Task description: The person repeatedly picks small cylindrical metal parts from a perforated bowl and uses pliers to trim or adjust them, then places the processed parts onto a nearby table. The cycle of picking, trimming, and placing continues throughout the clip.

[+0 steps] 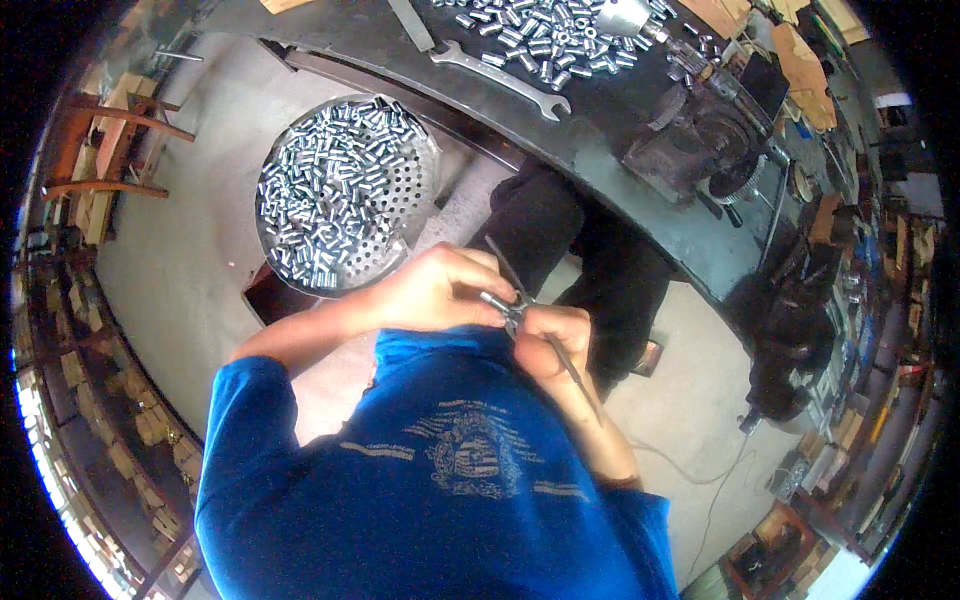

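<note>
My left hand [450,290] is closed, its thumb and fingers pinching a small shiny metal sleeve [491,299] in front of my chest. Right beside it, my right hand [556,340] is closed around a long thin dark metal bar [574,374]. The bar slants from above my fingers down across my right wrist, and looks wider near its middle, where it meets the sleeve. My fingers hide whether the two are joined. To the left, a round perforated metal pan [419,165] holds many similar sleeves [325,185].
A dark workbench [590,150] crosses the top and right. On it lie a double-ended wrench [500,77], a heap of metal sleeves [545,38] and a dark greasy machine [700,140]. A wooden chair [115,150] stands far left. A cable [700,480] runs over the floor.
</note>
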Demonstrator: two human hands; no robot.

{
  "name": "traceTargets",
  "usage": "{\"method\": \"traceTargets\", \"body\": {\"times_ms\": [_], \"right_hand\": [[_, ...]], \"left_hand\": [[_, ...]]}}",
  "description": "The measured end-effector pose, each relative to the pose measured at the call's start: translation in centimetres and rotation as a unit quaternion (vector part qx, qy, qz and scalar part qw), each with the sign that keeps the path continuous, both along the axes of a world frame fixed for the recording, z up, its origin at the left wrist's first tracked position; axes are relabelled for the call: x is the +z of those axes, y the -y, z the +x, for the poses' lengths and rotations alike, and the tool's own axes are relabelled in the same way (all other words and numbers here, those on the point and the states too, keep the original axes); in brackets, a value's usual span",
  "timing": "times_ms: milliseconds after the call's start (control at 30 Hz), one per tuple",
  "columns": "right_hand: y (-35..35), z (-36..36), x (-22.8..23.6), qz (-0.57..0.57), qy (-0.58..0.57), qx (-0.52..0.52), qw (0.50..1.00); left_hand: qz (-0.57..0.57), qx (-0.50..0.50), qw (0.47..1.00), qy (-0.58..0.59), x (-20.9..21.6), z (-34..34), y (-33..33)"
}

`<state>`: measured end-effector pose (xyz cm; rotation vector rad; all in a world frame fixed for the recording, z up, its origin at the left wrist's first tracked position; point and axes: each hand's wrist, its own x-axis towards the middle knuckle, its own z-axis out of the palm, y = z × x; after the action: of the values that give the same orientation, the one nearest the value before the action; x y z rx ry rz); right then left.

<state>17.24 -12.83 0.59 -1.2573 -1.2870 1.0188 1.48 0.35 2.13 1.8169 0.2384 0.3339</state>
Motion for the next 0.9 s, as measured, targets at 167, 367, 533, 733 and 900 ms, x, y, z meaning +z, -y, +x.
{"method": "traceTargets", "body": {"times_ms": [167, 367, 533, 733, 900], "right_hand": [[0.0, -0.2, 0.1, 0.089, 0.087, -0.064, 0.990], [0.3, -1.0, 0.9, -0.013, -0.046, -0.115, 0.992], [2.4, -0.2, 0.9, 0.069, -0.033, -0.066, 0.995], [2.0, -0.9, 4.1, 0.085, -0.015, -0.007, 0.996], [2.2, -1.3, 3.5, 0.042, -0.064, -0.025, 0.997]], "left_hand": [[-0.364, 0.021, 0.928, -0.079, 0.2, 0.1, 0.5], [-0.323, 0.036, 0.945, -0.033, -0.4, 0.1, 0.6], [0.185, 0.183, 0.964, -0.044, -1.8, -0.7, -1.5], [0.273, 0.181, 0.942, -0.070, -2.6, -1.3, -1.5], [0.301, 0.159, 0.939, -0.050, -2.4, -1.5, -1.5]]}}
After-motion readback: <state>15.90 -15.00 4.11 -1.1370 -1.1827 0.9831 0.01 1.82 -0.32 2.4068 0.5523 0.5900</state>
